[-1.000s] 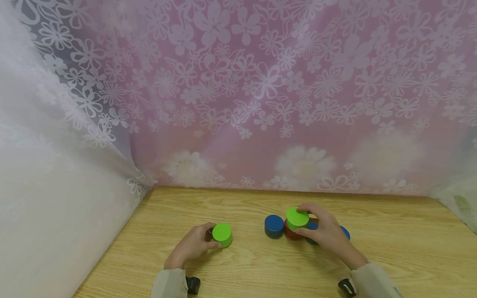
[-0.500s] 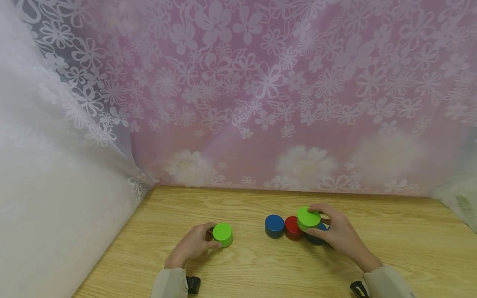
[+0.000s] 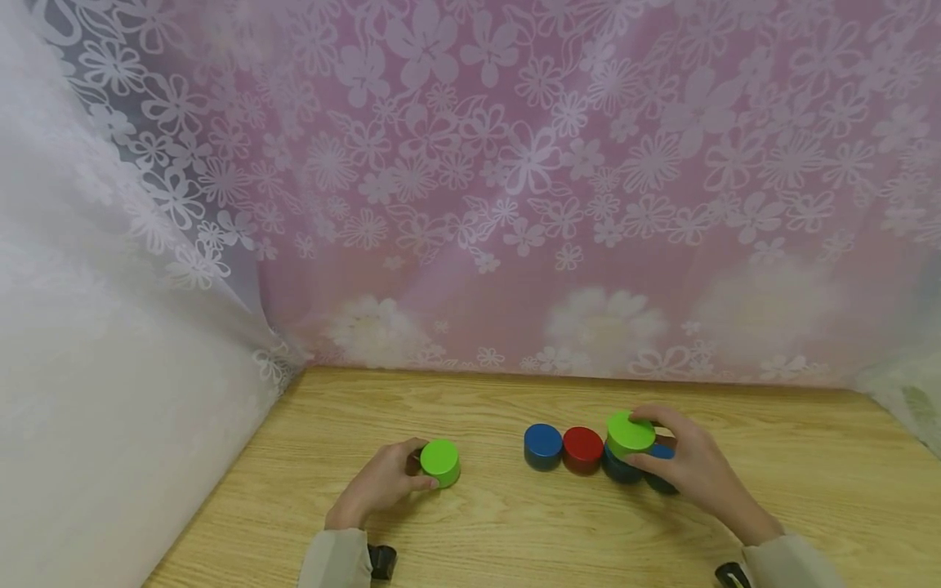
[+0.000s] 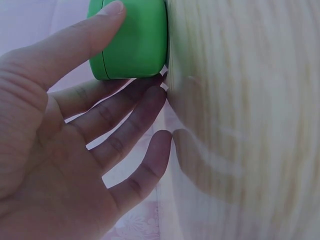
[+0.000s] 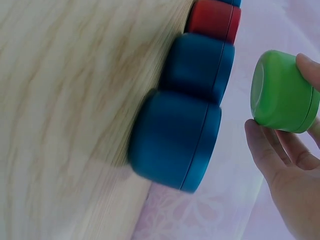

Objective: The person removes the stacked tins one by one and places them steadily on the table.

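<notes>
My left hand (image 3: 382, 488) holds a green round tin (image 3: 441, 462) on the table, thumb on its near side. In the left wrist view the thumb lies across the green tin (image 4: 134, 40), while the fingers reach along its other side. Raised over the row of tins, a second green round tin (image 3: 629, 434) is gripped between thumb and fingers of my right hand (image 3: 698, 465). The right wrist view shows this green tin (image 5: 282, 92) off the wood, its seamed lid facing away from the table. Below it stand two blue tins (image 3: 621, 469), partly hidden by tin and hand.
Left of those blue tins stand a red tin (image 3: 583, 451) and another blue tin (image 3: 543, 447), all in a close row. The wooden table (image 3: 485, 531) ends at a pink flowered curtain (image 3: 500, 318). White cloth (image 3: 147, 392) hangs along the left side.
My right hand has carried its green tin rightward along the row, uncovering the red tin and now hovering over the blue tins. The left hand and its tin have stayed in place.
</notes>
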Demonstrator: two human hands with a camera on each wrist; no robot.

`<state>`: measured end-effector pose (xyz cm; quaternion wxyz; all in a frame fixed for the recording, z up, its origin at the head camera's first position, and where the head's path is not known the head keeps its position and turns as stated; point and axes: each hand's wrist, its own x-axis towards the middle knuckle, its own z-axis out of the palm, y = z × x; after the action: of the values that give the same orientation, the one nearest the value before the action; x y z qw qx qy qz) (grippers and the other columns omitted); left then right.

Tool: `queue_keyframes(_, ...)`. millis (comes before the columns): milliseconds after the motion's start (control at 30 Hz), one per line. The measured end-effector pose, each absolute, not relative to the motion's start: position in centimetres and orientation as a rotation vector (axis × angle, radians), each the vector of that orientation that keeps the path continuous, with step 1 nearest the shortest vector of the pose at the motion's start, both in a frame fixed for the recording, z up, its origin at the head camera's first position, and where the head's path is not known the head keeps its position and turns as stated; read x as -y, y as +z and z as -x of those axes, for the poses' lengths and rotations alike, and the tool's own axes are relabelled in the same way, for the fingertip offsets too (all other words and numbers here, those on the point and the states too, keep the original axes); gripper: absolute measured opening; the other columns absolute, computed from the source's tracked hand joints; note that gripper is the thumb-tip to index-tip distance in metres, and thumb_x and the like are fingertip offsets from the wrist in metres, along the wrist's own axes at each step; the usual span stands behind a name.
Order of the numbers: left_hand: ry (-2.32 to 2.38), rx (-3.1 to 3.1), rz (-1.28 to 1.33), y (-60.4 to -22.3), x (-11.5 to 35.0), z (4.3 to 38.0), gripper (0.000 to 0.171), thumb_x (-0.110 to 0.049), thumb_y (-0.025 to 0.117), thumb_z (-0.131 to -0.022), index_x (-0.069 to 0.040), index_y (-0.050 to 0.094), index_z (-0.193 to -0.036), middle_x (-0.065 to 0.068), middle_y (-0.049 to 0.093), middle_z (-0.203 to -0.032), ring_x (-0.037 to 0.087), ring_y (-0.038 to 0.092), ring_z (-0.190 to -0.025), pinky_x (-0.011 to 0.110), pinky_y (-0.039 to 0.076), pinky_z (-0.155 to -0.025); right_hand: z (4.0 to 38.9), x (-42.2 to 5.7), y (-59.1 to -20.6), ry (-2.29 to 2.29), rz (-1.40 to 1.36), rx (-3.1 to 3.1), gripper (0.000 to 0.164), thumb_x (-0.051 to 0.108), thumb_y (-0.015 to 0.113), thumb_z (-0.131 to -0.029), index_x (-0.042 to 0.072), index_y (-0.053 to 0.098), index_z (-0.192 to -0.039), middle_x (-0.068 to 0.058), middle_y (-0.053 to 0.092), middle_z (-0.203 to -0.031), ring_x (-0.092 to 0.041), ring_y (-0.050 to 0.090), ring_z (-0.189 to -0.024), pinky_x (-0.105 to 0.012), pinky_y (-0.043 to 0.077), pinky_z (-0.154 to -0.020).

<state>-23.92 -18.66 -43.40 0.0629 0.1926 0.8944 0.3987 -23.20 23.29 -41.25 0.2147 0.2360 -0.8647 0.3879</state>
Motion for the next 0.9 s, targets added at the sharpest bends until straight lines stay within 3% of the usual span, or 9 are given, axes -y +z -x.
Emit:
queue_keyframes(100,1.206,-2.704,-0.581,-43.3,18.6,23.9,0.053,-0.014,0.081,-0.089,0.006,0.059,-0.133,0.007,0.069,-0.111,0.022,0.066,-0.095,0.044,0.056,-0.084,23.1,-23.9,-41.4,1.052,-0.645,2.394,0.054,-0.002,0.091,-0.069,0.001,0.066,-0.117,-0.014,0.065,-0.117,0.007,0.052,-0.103,-0.012,0.052,-0.078)
queue_keyframes(333,1.206,-2.708,-0.582,-43.3,18.6,23.8,0.052,-0.013,0.081,-0.089,0.006,0.059,-0.132,0.007,0.069,-0.111,0.022,0.066,-0.095,0.045,0.056,-0.085,22.8,-25.1,-41.3,1.033,-0.621,2.395,0.055,-0.006,0.091,-0.066,-0.001,0.066,-0.116,-0.017,0.065,-0.116,0.011,0.050,-0.103,-0.034,0.061,-0.073)
queue_keyframes(600,1.194,-2.716,-0.585,-43.3,18.6,23.8,0.053,-0.014,0.080,-0.089,0.006,0.059,-0.133,0.007,0.069,-0.111,0.022,0.066,-0.095,0.045,0.056,-0.085,22.8,-26.2,-41.5,1.008,-0.576,2.417,0.056,-0.004,0.092,-0.065,0.000,0.067,-0.115,-0.015,0.065,-0.115,0.013,0.049,-0.102,-0.015,0.053,-0.074)
queue_keyframes(900,1.192,-2.719,-0.580,-43.3,18.6,23.8,0.054,-0.014,0.081,-0.088,0.006,0.059,-0.133,0.009,0.069,-0.112,0.023,0.066,-0.096,0.045,0.056,-0.085,22.5,-27.3,-41.7,1.003,-0.543,2.433,0.056,-0.004,0.091,-0.067,-0.002,0.066,-0.118,-0.019,0.065,-0.117,0.017,0.047,-0.103,-0.029,0.061,-0.071)
